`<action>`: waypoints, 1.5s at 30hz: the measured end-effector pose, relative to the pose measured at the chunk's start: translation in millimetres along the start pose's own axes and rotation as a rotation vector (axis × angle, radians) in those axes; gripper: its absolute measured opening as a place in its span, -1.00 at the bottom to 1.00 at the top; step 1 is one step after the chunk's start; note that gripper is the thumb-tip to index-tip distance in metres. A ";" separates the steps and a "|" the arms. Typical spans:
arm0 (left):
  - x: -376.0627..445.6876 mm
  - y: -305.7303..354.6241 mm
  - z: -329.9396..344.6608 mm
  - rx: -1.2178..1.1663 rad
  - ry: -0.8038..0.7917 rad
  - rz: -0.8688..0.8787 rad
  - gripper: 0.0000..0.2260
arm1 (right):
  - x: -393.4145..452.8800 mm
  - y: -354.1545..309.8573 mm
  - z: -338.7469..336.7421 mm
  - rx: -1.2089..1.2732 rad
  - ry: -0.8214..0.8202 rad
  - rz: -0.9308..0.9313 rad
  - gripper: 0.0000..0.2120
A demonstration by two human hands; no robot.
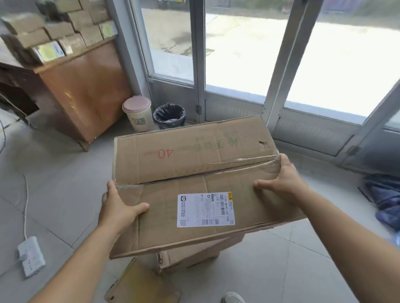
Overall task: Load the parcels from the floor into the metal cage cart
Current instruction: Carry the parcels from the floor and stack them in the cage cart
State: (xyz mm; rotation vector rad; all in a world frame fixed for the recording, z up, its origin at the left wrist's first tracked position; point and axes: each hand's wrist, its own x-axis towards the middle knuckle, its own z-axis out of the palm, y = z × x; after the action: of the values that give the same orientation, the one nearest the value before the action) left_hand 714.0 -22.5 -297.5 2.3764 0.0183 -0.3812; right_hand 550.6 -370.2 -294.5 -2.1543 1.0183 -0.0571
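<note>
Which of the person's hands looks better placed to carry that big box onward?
Neither alone. The left hand and right hand each grip an opposite end of the wide cardboard box, thumbs on top. Carrying on with both looks safest.

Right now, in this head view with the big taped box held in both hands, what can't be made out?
- Metal cage cart: nowhere in the head view.
- Fingers of the left hand and right hand: mostly wrapped round the sides of the box; only the thumbs show on top.
- Second box: largely covered by the held one.
- Shipping label text: too small to read.
- Stacked cartons, upper left: blurred.
</note>
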 end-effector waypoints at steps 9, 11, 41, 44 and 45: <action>-83.7 80.5 -26.1 -0.048 -0.057 0.299 0.06 | -128.8 21.2 -118.7 0.063 0.239 0.073 0.12; -100.5 103.9 -23.7 -0.063 -0.089 0.356 0.07 | -156.8 30.0 -147.2 0.090 0.305 0.095 0.15; -557.4 253.1 126.2 -0.079 -0.687 1.091 -0.21 | -705.0 260.5 -342.8 0.148 1.128 0.590 0.04; -613.9 254.5 145.0 -0.055 -0.742 1.174 -0.25 | -759.3 282.4 -342.6 0.168 1.181 0.663 0.06; -631.4 255.4 152.7 -0.040 -0.751 1.198 -0.22 | -775.7 290.5 -342.5 0.179 1.197 0.689 0.07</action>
State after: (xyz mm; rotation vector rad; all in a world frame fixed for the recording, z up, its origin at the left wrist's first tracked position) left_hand 100.0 -254.6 -60.4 1.6561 -1.5956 -0.5956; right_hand -282.2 -166.7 -33.0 -1.3729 2.2314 -1.1408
